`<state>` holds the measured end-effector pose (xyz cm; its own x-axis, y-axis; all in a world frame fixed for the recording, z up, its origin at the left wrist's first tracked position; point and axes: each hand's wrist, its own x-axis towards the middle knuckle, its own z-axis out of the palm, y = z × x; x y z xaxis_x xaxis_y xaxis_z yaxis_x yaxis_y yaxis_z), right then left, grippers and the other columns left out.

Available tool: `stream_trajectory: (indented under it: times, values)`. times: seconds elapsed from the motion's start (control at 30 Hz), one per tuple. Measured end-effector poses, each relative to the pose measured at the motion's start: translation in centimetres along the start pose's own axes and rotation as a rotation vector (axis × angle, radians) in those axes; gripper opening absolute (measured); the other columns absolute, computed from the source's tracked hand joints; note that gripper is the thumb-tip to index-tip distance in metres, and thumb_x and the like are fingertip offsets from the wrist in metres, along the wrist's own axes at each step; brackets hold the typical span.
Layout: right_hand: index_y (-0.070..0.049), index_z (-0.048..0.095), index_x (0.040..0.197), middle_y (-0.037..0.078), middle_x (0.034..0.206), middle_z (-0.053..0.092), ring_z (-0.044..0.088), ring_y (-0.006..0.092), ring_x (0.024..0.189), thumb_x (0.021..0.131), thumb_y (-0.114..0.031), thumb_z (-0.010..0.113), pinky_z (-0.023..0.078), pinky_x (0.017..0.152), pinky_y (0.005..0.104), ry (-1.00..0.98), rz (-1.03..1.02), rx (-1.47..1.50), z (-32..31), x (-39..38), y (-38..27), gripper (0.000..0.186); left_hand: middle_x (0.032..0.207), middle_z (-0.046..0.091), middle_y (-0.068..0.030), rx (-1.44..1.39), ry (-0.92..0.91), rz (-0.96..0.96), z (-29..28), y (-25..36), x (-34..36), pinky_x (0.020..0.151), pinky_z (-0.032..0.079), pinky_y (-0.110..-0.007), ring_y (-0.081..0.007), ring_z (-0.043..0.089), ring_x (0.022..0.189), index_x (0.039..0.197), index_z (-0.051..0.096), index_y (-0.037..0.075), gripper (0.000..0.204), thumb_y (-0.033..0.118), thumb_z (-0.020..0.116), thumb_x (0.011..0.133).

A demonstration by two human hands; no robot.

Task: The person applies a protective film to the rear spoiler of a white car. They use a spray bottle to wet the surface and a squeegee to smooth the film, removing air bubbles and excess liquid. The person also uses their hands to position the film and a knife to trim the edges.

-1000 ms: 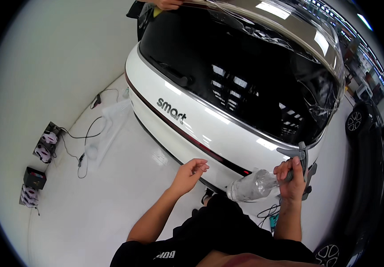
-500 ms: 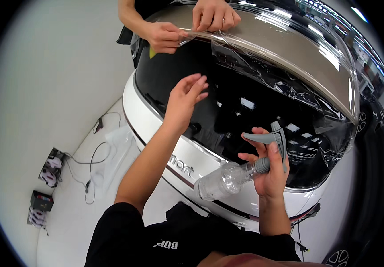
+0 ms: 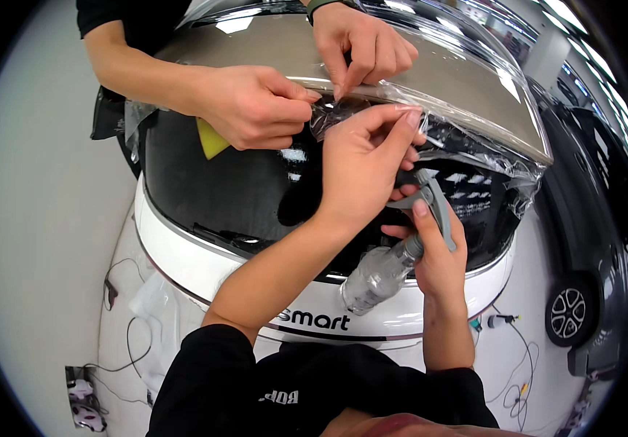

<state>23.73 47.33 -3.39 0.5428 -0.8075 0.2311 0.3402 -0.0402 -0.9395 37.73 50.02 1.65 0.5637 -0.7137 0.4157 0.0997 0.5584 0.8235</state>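
My left hand [image 3: 365, 164] is raised over the dark rear window [image 3: 234, 189] of a white car, thumb and fingers pinched at the edge of a clear plastic film [image 3: 467, 149]. That film hangs wrinkled along the roof's rear edge. Lower and to the right, my right hand [image 3: 441, 258] is wrapped round the neck of a clear spray bottle [image 3: 376, 280] with a grey trigger head [image 3: 430, 200]. The bottle tilts, its base toward the lower left. Opposite me, a co-worker's two hands, one on the left [image 3: 256, 109] and another [image 3: 365, 51], pinch the same film near the roof edge.
A yellow flat piece [image 3: 212, 138] shows under the co-worker's hand. The car's beige roof [image 3: 270, 47] lies beyond. A dark car [image 3: 583, 218] stands at the right. Cables [image 3: 132, 357] lie on the white floor at the left, more cables [image 3: 521, 364] at the right.
My left hand has moved up and right from above the glass and closed at the film. The spray bottle stays in my right hand. The view has shifted nearer the co-worker's hands.
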Motion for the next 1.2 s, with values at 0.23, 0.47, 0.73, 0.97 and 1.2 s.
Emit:
stream_trajectory:
  times: [0.23,0.47,0.73,0.97,1.2]
  values:
    - [0.005,0.06,0.13,0.006,0.113,0.066,0.061,0.0108,0.099,0.102,-0.014,0.06,0.046,0.089,0.0233,0.048,-0.065,-0.061,0.1,0.5,-0.1,0.034,0.084,0.061,-0.0042,-0.182,0.005,0.144,3.7,0.1,0.4,0.056,0.051,-0.022,-0.0052,0.055,0.063,0.119,0.063,-0.007,0.031,0.02,0.056,0.106]
    - [0.008,0.053,0.138,0.008,0.125,0.064,0.059,0.0126,0.111,0.101,-0.013,0.06,0.045,0.096,0.0263,0.012,-0.108,0.007,-1.2,1.2,1.2,0.043,0.064,0.053,-0.0018,-0.175,-0.035,0.075,4.7,1.2,0.7,0.048,0.05,-0.024,-0.0056,0.05,0.051,0.089,0.058,-0.004,0.035,0.024,0.05,0.108]
    - [0.007,0.055,0.134,0.007,0.121,0.064,0.059,0.0117,0.107,0.102,-0.015,0.058,0.046,0.092,0.026,-0.001,-0.159,0.018,-0.3,0.7,0.5,0.039,0.058,0.052,-0.0042,-0.216,-0.059,-0.043,5.3,3.2,0.2,0.047,0.052,-0.026,-0.0105,0.054,0.048,0.085,0.054,-0.004,0.039,0.025,0.043,0.109]
    - [0.004,0.059,0.125,0.004,0.113,0.064,0.058,0.0087,0.1,0.103,-0.014,0.057,0.046,0.087,0.0243,-0.013,-0.094,0.023,-0.2,0.2,0.3,0.029,0.067,0.055,-0.0054,-0.212,-0.07,-0.09,4.2,3.0,-1.3,0.051,0.055,-0.027,-0.0105,0.055,0.051,0.094,0.057,-0.007,0.035,0.023,0.046,0.108]
    - [-0.001,0.06,0.11,-0.001,0.1,0.062,0.054,0.006,0.093,0.1,-0.006,0.056,0.044,0.082,0.0227,0.004,-0.216,-0.101,1.8,1.2,0.2,0.012,0.088,0.057,-0.0086,-0.383,-0.086,-0.114,2.1,1.5,-3.0,0.058,0.054,-0.028,-0.011,0.054,0.065,0.142,0.041,-0.013,0.046,0.014,0.052,0.106]
